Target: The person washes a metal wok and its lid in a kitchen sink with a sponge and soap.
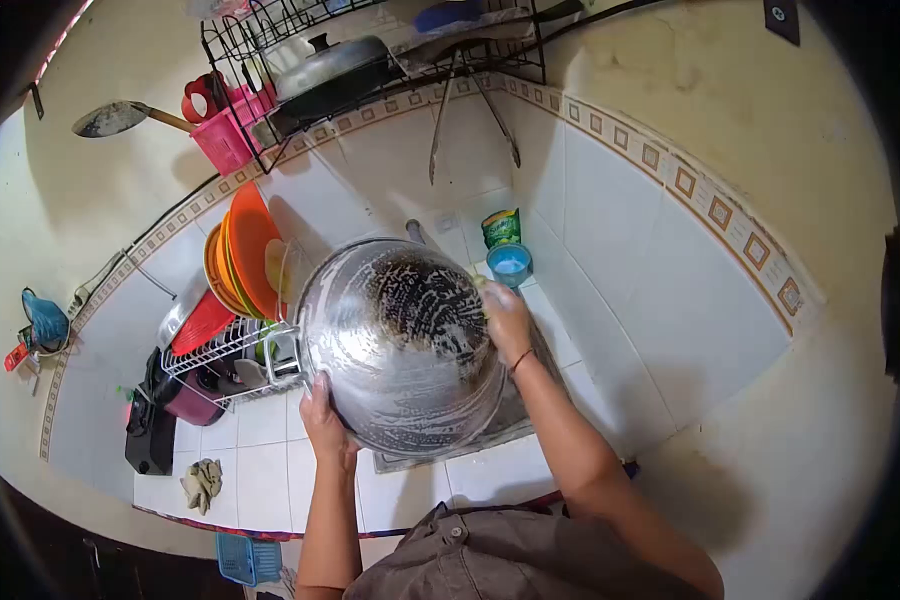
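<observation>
A large metal pot is tilted above the sink, its soapy, blackened bottom facing me. My left hand grips the pot's lower left edge, thumb up along the metal. At the pot's upper right side is my right hand, its fingers curled over something yellowish-green, mostly hidden, that touches the pot. A metal handle sticks out on the pot's left. Behind the pot the faucet shows only in part.
A dish rack with orange plates stands at the left. A blue tub and green pouch sit in the back corner. A cloth lies on the tiled counter. Above hangs a black wire rack with tongs.
</observation>
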